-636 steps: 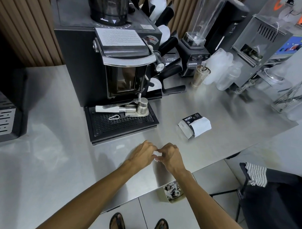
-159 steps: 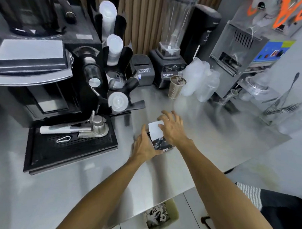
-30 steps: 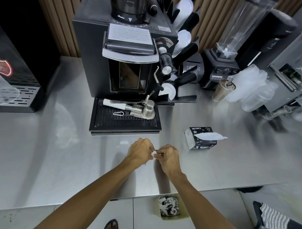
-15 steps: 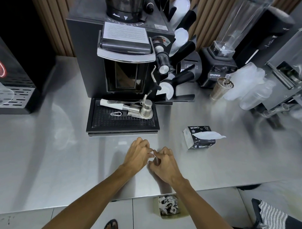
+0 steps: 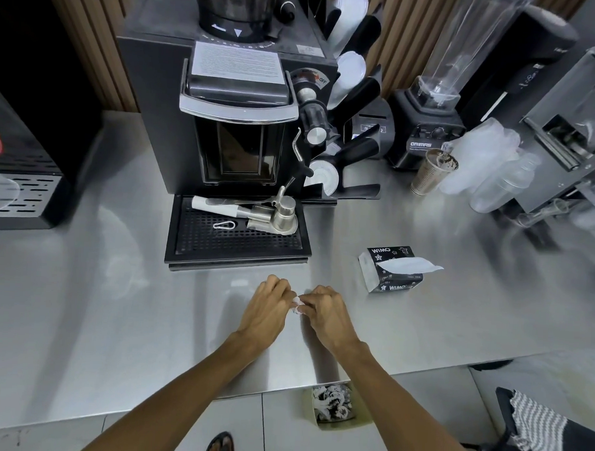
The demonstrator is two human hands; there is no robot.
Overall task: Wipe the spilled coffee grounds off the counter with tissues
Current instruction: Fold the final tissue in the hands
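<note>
Presently, head view, items as seen:

- Counter [image 5: 84, 302]: brushed steel, runs the full width of the view. Any coffee grounds on it are too small to make out.
- Left hand [image 5: 264, 312] and right hand [image 5: 330, 319]: side by side just above the counter, in front of the drip tray [image 5: 238, 238]. Fingers of both are curled in, fingertips meeting.
- Crumpled tissue [image 5: 296, 306]: small white wad, pinched between the two hands. Only a sliver shows.
- Tissue box [image 5: 390, 270]: black, marked WIMO, on the counter to the right of the hands and apart from them. One white sheet sticks out of its slot toward the right.
- Coffee machine [image 5: 233, 105]: black, stands behind the drip tray.
- On the tray: a metal tamper [image 5: 283, 214] and a small carabiner [image 5: 224, 225].
- Blender [image 5: 427, 128]: marked ORIMAS, at the back right, with a clear jug.
- Paper cup [image 5: 431, 176]: just in front of the blender, beside a stack of clear plastic cups [image 5: 483, 171].
- Waste bin [image 5: 332, 408]: on the floor below the counter edge, holding crumpled paper.
- Striped cloth [image 5: 535, 426]: lower right.
</note>
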